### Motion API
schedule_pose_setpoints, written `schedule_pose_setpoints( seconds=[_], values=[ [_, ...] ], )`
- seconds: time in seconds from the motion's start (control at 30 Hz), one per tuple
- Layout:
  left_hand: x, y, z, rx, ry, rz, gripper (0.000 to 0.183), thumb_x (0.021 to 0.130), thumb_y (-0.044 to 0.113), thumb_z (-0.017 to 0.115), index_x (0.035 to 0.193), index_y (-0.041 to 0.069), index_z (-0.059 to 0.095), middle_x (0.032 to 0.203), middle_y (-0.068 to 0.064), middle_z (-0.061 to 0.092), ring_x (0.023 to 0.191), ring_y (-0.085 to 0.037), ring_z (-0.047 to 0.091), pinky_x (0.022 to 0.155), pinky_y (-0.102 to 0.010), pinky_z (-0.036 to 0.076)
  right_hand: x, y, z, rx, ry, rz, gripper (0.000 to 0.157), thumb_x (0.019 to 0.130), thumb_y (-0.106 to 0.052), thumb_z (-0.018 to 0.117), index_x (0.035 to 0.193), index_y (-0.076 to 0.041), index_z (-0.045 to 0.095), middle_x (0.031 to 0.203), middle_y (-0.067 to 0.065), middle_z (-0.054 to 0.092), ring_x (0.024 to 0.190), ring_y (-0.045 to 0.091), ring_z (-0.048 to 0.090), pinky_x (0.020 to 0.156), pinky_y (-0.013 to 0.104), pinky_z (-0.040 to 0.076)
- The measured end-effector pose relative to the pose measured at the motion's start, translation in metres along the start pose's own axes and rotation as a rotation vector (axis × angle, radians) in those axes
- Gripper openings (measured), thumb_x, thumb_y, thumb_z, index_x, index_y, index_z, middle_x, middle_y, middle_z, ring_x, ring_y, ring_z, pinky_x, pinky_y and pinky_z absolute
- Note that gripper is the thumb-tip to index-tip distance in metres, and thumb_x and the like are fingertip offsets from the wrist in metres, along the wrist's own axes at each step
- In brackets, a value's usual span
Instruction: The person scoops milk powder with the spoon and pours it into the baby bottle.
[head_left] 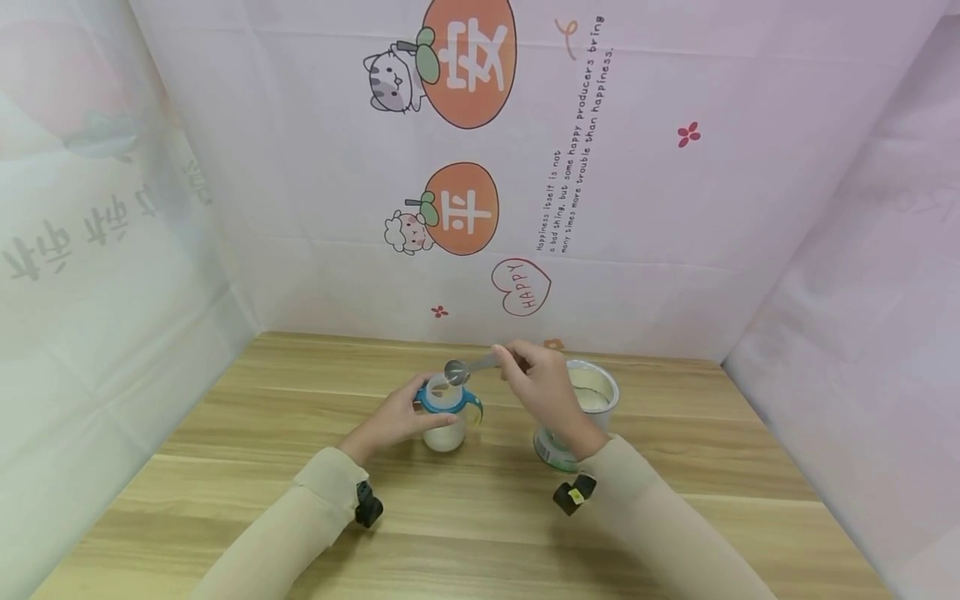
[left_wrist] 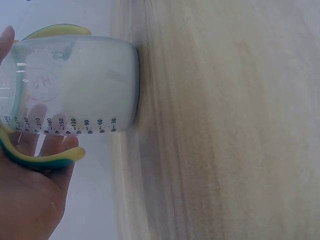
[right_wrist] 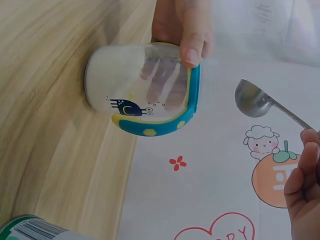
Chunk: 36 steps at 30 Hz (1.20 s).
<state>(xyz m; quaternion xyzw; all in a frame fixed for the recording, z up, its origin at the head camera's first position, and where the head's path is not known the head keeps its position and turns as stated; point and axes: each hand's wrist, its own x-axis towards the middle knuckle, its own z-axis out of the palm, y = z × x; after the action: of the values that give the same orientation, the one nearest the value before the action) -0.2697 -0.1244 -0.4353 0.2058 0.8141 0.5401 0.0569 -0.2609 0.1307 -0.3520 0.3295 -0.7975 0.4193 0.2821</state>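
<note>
1. At left, the left hand (head_left: 396, 421) grips the upright baby bottle (head_left: 444, 437).
2. Above its mouth hangs the metal scoop (head_left: 456, 372); the step seems spooning into the bottle, so next move likely needs careful aim.
3. Right hand (head_left: 546, 385) pinches this scoop, near the open can (head_left: 602, 422).
</note>
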Motion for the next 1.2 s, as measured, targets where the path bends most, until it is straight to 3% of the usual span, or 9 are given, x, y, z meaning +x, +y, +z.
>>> schedule_pose_setpoints(
  seconds=[0.2,0.37,0.77,1.2],
  values=[
    [-0.001,0.003,-0.001,0.023,0.000,-0.013,0.078,0.084,0.039,0.083,0.148,0.021,0.043,0.136,-0.004,0.057,0.124,-0.024,0.054,0.104,-0.050,0.044,-0.001,0.001,-0.004,0.023,-0.005,0.014,0.028,0.102,-0.017,0.061,0.077,-0.009,0.068,0.062,0.003,0.063,0.050,0.007,0.051,0.044,0.023,0.042],
    [0.001,0.003,-0.001,0.056,0.006,-0.023,0.078,0.082,0.041,0.084,0.147,0.022,0.044,0.135,-0.002,0.058,0.123,-0.023,0.055,0.102,-0.050,0.044,-0.001,0.001,-0.008,0.038,-0.008,0.033,0.028,0.102,-0.017,0.061,0.077,-0.007,0.070,0.061,-0.001,0.062,0.047,0.009,0.048,0.041,0.022,0.038],
    [0.006,0.008,-0.007,0.141,-0.009,0.008,0.078,0.080,0.041,0.085,0.143,0.015,0.047,0.131,-0.004,0.060,0.121,-0.024,0.056,0.102,-0.052,0.044,-0.002,0.002,-0.027,0.053,-0.014,0.168,0.031,0.103,-0.023,0.059,0.078,-0.010,0.070,0.065,0.001,0.063,0.054,0.015,0.053,0.046,0.024,0.041],
    [0.014,0.018,-0.003,0.177,0.008,-0.012,0.076,0.078,0.048,0.085,0.142,0.025,0.051,0.133,0.001,0.059,0.122,-0.021,0.055,0.101,-0.050,0.044,-0.004,0.007,-0.050,0.055,0.007,0.239,0.031,0.103,-0.021,0.060,0.078,-0.006,0.070,0.066,0.008,0.063,0.055,0.015,0.053,0.047,0.022,0.041]
  ],
)
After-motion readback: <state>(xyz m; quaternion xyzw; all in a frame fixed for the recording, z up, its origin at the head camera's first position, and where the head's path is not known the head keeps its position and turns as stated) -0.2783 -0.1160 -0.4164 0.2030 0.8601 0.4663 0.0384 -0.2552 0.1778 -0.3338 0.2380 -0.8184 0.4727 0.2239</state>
